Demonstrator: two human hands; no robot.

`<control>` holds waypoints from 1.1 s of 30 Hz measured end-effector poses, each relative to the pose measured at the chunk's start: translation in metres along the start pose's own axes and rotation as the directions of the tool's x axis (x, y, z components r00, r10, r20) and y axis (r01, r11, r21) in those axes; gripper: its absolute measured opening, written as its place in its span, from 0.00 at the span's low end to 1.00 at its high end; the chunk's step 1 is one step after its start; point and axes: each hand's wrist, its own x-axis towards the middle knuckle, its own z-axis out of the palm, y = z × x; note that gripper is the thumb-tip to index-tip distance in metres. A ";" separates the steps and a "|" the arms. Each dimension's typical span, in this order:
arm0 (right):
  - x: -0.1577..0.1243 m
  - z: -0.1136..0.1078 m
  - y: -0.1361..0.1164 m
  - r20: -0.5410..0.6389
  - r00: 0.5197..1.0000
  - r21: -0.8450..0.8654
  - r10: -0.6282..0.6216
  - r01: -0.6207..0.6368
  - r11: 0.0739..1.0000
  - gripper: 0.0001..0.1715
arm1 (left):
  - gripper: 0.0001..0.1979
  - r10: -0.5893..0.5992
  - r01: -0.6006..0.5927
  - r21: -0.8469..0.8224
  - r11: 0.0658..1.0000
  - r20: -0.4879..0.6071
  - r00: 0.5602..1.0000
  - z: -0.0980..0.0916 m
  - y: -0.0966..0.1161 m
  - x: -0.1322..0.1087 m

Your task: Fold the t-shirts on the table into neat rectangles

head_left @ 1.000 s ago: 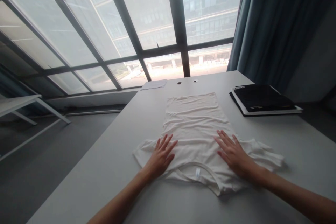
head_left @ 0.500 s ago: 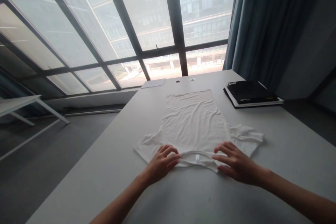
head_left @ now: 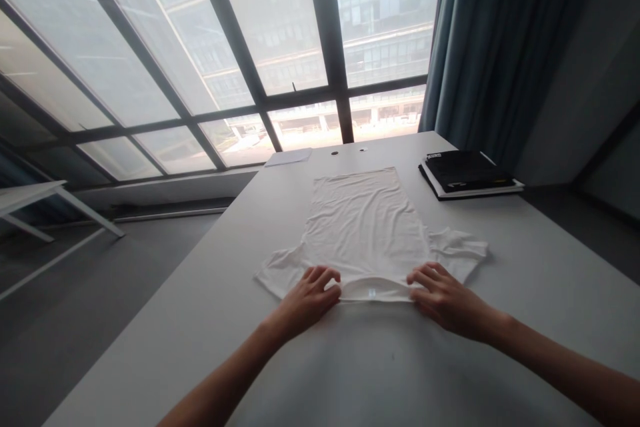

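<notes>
A white T-shirt (head_left: 363, 227) lies spread on the table, its neckline toward me and its hem toward the window. Wrinkles run across its body, and the right sleeve (head_left: 457, 247) is rumpled. My left hand (head_left: 313, 293) pinches the shirt at the left end of the collar, fingers curled. At the collar's right end, my right hand (head_left: 440, 297) grips the fabric in the same way. Between them the collar is stretched fairly straight, with a small pale label (head_left: 371, 293) showing inside it. My fingertips partly hide the cloth they hold.
The white table (head_left: 200, 320) reaches toward the window. A stack of black and white folders or flat packs (head_left: 467, 172) lies at its far right, and a paper sheet (head_left: 289, 157) at its far left corner. Another white table (head_left: 33, 197) stands left; a blue curtain (head_left: 480, 47) hangs right.
Both hands have closed on the collar ends. The collar's near edge, sagging and uneven before, is now drawn straighter and slightly farther from me. The view has shifted a little.
</notes>
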 end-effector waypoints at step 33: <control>-0.035 0.008 0.144 -0.192 0.626 -0.010 0.756 -0.771 0.637 0.16 | 0.08 -0.117 0.063 -0.403 0.913 -0.109 0.987 0.023 -0.010 0.063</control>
